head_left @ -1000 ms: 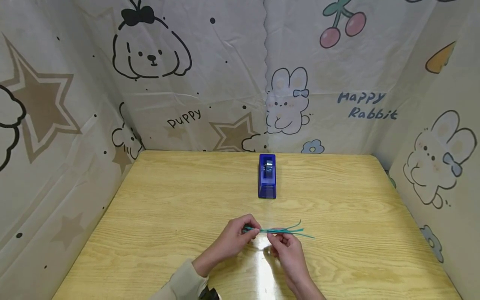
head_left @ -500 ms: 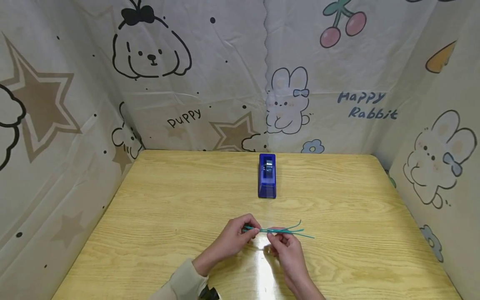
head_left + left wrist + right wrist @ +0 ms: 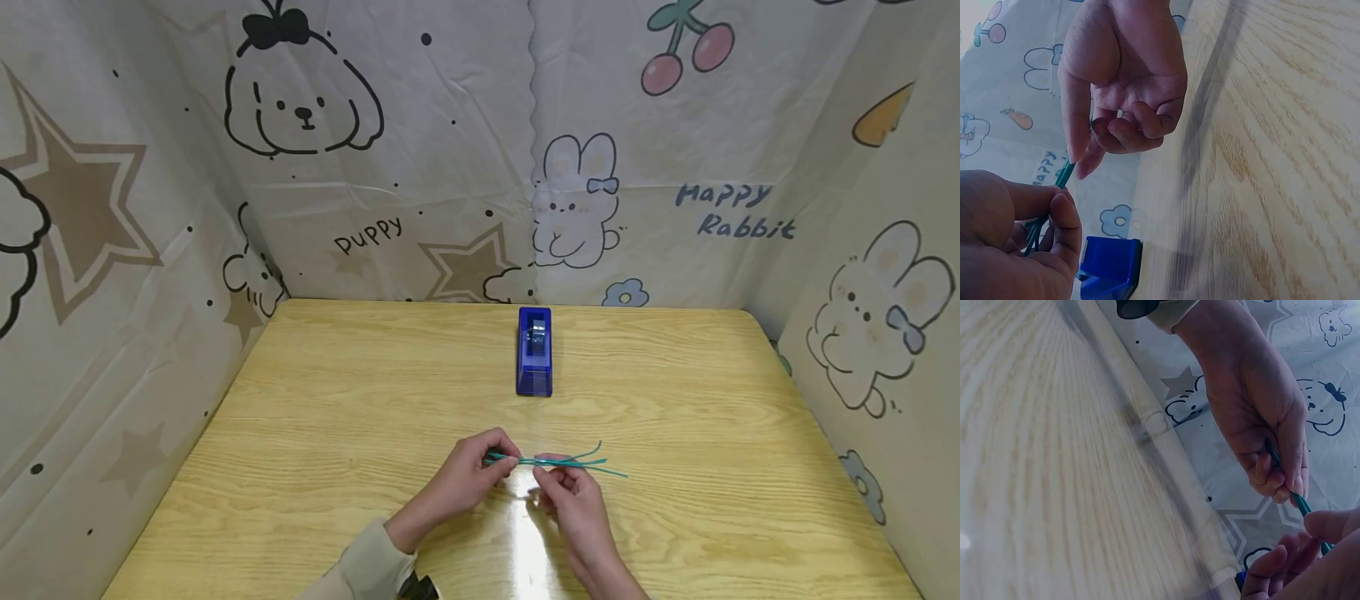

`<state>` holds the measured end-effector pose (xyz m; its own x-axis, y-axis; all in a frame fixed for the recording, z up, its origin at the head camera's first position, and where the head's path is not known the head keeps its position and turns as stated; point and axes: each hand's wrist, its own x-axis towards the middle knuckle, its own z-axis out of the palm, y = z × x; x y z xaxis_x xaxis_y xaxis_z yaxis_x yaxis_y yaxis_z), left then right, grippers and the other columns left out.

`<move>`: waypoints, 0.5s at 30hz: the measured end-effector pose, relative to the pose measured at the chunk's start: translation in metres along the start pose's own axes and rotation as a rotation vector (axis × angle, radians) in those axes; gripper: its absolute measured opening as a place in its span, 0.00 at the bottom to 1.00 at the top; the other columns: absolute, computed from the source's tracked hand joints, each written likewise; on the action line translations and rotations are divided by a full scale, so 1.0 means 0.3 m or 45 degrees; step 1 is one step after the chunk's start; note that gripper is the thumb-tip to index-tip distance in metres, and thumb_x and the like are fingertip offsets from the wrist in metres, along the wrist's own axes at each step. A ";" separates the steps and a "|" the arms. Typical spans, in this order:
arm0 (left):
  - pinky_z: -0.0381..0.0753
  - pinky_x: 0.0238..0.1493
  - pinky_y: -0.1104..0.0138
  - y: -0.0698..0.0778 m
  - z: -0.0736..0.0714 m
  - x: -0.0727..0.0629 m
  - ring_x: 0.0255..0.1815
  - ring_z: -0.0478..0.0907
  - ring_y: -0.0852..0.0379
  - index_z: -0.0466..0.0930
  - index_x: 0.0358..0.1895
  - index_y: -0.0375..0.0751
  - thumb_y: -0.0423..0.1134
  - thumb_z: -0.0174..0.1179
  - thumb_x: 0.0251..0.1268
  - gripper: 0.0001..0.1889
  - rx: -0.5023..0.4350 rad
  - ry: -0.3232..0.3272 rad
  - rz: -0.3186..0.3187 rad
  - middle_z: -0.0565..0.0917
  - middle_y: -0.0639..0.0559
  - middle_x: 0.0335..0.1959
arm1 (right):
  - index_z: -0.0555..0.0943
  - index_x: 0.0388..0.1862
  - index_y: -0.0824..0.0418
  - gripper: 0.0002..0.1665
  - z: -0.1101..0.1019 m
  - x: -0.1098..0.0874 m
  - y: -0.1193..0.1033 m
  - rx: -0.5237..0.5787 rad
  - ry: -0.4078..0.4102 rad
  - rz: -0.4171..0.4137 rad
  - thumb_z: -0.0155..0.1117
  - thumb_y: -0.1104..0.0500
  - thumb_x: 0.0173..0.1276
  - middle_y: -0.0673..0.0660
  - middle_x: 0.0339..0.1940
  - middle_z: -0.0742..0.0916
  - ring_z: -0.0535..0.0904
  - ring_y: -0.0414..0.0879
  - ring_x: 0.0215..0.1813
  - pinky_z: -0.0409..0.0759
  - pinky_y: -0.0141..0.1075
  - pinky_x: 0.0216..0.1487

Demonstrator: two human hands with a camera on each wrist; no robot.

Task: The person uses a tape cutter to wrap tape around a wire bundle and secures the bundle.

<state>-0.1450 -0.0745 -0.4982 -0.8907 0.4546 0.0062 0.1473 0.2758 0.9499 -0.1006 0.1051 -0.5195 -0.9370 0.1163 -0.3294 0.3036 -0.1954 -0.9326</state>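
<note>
At six o'clock from one blue tape dispenser (image 3: 534, 352), one teal bundle (image 3: 528, 461) is pinched by two hands: the left hand (image 3: 471, 477) towards nine o'clock, the right hand (image 3: 577, 504) towards four. No shift is seen since a second ago, so steady holding is judged; at least three loose ends (image 3: 597, 462) are counted.

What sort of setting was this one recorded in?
Probably an indoor booth set up for tabletop work: a wood-grain table, cartoon-print sheeting on three sides, and a blue tape dispenser near the table's far edge.
</note>
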 end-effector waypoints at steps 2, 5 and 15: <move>0.77 0.31 0.72 -0.001 0.001 0.000 0.30 0.78 0.54 0.83 0.42 0.40 0.34 0.61 0.76 0.03 0.002 0.003 0.000 0.83 0.41 0.33 | 0.81 0.57 0.69 0.18 0.000 0.001 0.000 0.008 -0.005 0.007 0.69 0.63 0.72 0.45 0.26 0.79 0.74 0.39 0.27 0.73 0.29 0.31; 0.78 0.31 0.72 0.000 0.002 0.000 0.30 0.78 0.52 0.83 0.42 0.39 0.34 0.60 0.76 0.03 0.001 0.009 0.001 0.83 0.45 0.32 | 0.79 0.60 0.70 0.21 -0.001 0.003 0.000 0.010 -0.014 0.009 0.68 0.63 0.72 0.45 0.26 0.79 0.73 0.38 0.27 0.73 0.29 0.32; 0.78 0.31 0.72 0.000 0.001 0.001 0.31 0.78 0.57 0.83 0.43 0.39 0.34 0.60 0.77 0.04 0.008 0.024 -0.002 0.83 0.47 0.32 | 0.78 0.51 0.68 0.15 -0.022 0.007 0.004 -0.012 -0.006 0.007 0.69 0.62 0.71 0.45 0.23 0.78 0.72 0.38 0.25 0.72 0.29 0.30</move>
<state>-0.1452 -0.0741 -0.4984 -0.8989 0.4381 0.0102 0.1481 0.2818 0.9480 -0.1011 0.1114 -0.5222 -0.9360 0.1108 -0.3340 0.3105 -0.1870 -0.9320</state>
